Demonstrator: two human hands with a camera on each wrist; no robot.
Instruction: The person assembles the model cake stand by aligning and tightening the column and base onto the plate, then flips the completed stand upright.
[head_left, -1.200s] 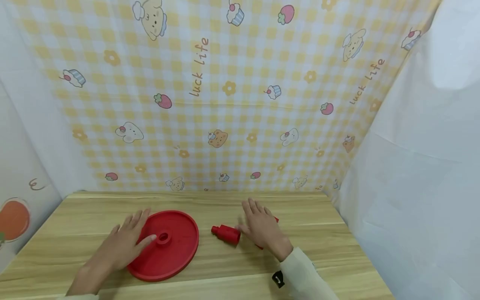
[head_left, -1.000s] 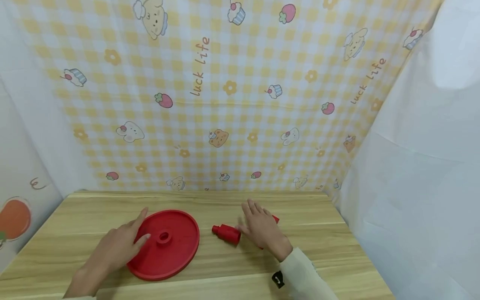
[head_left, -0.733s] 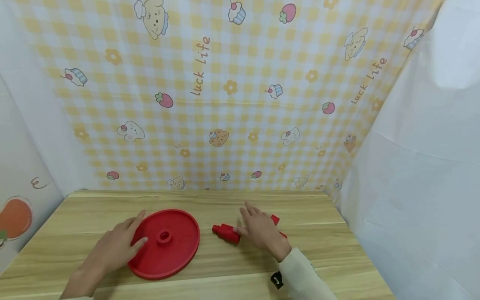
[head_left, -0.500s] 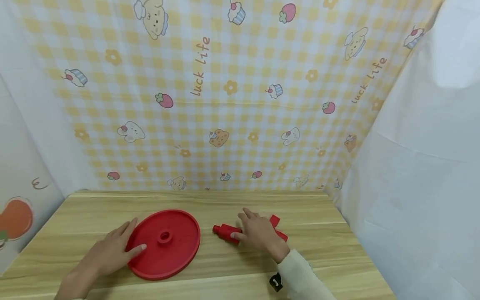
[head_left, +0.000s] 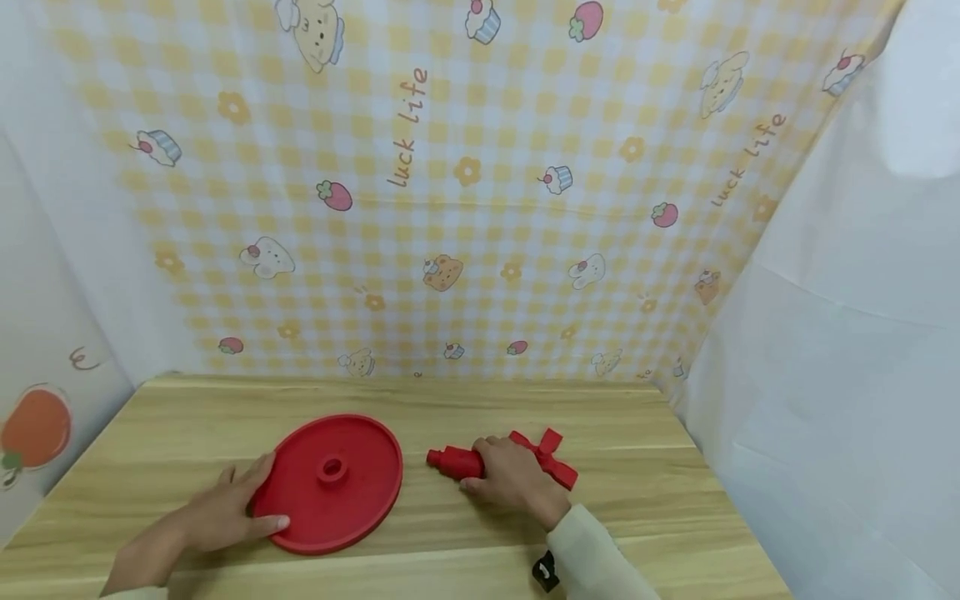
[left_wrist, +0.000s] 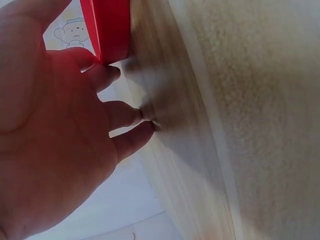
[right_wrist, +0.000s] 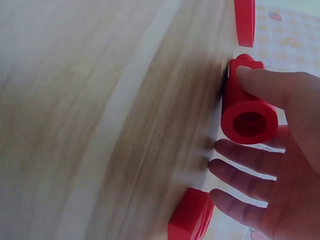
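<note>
A red round disc (head_left: 363, 492) with a raised rim and a holed hub lies on the wooden table. My left hand (head_left: 225, 508) holds its left edge, thumb over the rim, index finger against the outside. In the left wrist view, the other fingertips reach the table below the rim. To the right, my right hand (head_left: 513, 479) pinches a red hollow stepped cylinder (head_left: 455, 461) between thumb and fingers. The right wrist view shows the cylinder's open end (right_wrist: 250, 125) facing the camera. Partly behind that hand lies a red cross-shaped piece (head_left: 547, 454).
A small black clip-like object (head_left: 545, 572) is beside the right sleeve near the front of the table (head_left: 405, 575). A yellow checked cloth (head_left: 465, 217) hangs behind the table, with white cloth (head_left: 847, 350) at the right side.
My right hand has moved left and down from over the cross-shaped piece and taken hold of the cylinder, uncovering the cross. My left hand has shifted outward and down along the disc's edge.
</note>
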